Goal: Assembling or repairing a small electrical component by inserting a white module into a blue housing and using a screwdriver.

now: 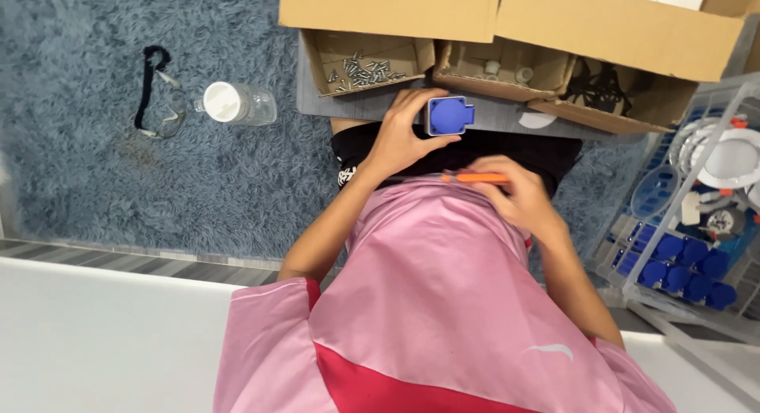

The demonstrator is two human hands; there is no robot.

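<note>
My left hand [400,138] grips a small grey box with a blue socket face [448,115], holding it against the edge of a grey board [364,104] on my lap. My right hand [518,195] holds an orange-handled screwdriver [473,178] lying sideways, its tip pointing left, just below the socket. I wear a pink shirt and sit over a blue shaggy carpet.
Beyond the board stand open cardboard boxes: one with several loose screws [362,71], one with white parts [507,69], one with black parts [602,89]. A white wire basket [693,247] of blue socket parts is at right. A clear jar [237,103] and safety glasses [158,96] lie on the carpet at left.
</note>
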